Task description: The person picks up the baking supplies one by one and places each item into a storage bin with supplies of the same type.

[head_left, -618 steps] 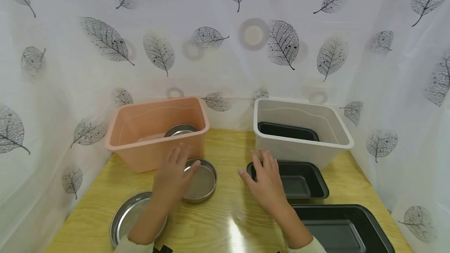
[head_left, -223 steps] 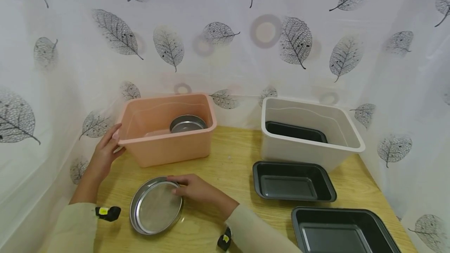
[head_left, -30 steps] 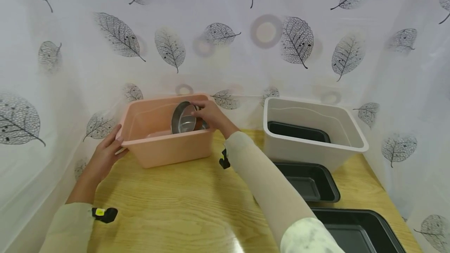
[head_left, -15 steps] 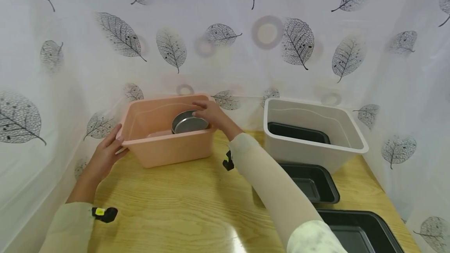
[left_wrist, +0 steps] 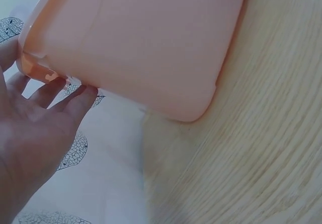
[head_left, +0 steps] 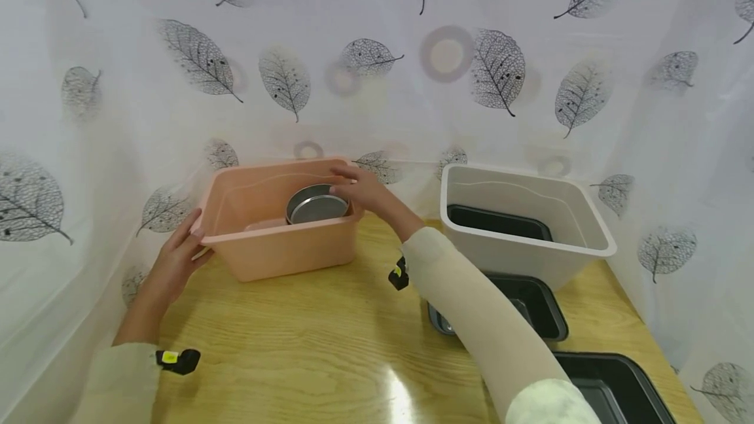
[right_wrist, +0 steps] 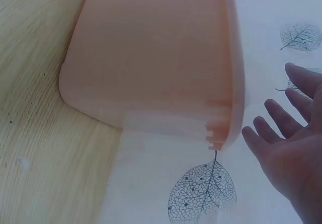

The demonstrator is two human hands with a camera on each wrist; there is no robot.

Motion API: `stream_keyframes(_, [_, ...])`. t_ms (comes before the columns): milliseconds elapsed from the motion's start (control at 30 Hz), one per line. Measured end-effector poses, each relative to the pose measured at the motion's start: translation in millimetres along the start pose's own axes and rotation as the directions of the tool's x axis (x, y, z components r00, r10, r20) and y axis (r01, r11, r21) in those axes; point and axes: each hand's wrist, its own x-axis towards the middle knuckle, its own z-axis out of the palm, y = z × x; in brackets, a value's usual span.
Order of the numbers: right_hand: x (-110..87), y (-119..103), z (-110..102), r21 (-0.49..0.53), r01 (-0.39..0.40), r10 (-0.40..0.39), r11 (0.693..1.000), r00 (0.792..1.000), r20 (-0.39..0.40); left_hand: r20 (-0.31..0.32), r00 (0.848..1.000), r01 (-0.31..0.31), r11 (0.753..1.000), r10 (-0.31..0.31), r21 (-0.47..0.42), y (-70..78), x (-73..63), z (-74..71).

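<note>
At the left end of the peach plastic bin [head_left: 283,254], my left hand [head_left: 173,264] grips the rim, its fingers under the edge in the left wrist view. Inside the bin, toward its right end, round metal cake pans [head_left: 319,209] sit together, the front one lying over another with a slight tilt. My right hand [head_left: 368,190] hovers over the bin's right rim, fingers spread and holding nothing. From the right wrist, that same hand [right_wrist: 292,138] appears beside the bin's rim with its fingers apart.
A light grey bin [head_left: 518,255] with a dark loaf pan [head_left: 501,222] inside stands at the right. In front lie a smaller black loaf pan [head_left: 544,309], partly behind my right sleeve, and a larger black baking pan [head_left: 624,378]. A leaf-print curtain [head_left: 377,116] surrounds the table [head_left: 283,345].
My right hand has let go of a round cake pan, which went from standing tilted to lying lower in the bin, and has drawn back rightward. Earlier, round pans lay on the table.
</note>
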Motion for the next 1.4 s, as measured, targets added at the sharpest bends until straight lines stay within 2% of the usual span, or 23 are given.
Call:
stream_keyframes(200, [-12.7,-0.4,-14.2,0.008,0.035,-0.035,0.999,0.999,0.0,-0.053,0.998,-0.029,0.999,0.028,-0.033,-3.9,-1.0,1.6])
stream_keyframes(400, [-31.1,6.9,-29.1,0.014,0.063,-0.062,0.998,0.998,-0.031,-0.068,0.997,-0.026,0.999,0.023,-0.039,-4.3,-0.4,2.3])
stream_keyframes(500, [-42.1,13.0,-35.1,0.043,0.07,-0.069,0.997,0.997,-0.034,-0.07,0.997,-0.046,0.997,0.042,-0.062,-3.8,-2.4,2.3])
stream_keyframes(633, [-55.7,21.7,-44.9,0.068,0.057,-0.055,0.996,0.998,-0.035,-0.05,0.996,-0.082,0.993,0.078,-0.085,-5.0,-8.2,4.0])
stream_keyframes(800, [-71.9,29.5,-61.5,0.093,0.022,-0.016,0.995,0.998,-0.064,-0.018,0.993,-0.122,0.991,0.121,-0.064,-8.9,-18.4,8.2])
stream_keyframes(900, [-82.0,33.3,-72.8,0.117,0.007,0.001,0.993,0.997,-0.075,-0.026,0.988,-0.154,0.985,0.152,-0.078,-13.2,-26.8,12.2])
stream_keyframes(1033, [-97.7,42.0,-91.4,0.153,-0.007,0.02,0.988,0.996,-0.085,-0.097,0.981,-0.181,0.972,0.168,-0.148,-23.5,-39.1,23.3])
stream_keyframes(1133, [-110.5,50.3,-105.8,0.165,-0.022,0.039,0.986,0.995,-0.096,-0.135,0.98,-0.164,0.976,0.145,-0.142,-33.2,-49.3,34.5])
stream_keyframes(1267, [-128.1,62.0,-122.5,0.172,-0.041,0.061,0.984,0.992,-0.114,-0.131,0.985,-0.123,0.989,0.112,-0.083,-43.7,-61.7,53.7])
stream_keyframes(1400, [-146.0,72.3,-136.2,0.187,-0.048,0.075,0.981,0.987,-0.142,-0.11,0.988,-0.115,0.99,0.106,-0.085,-48.1,-69.4,77.7])
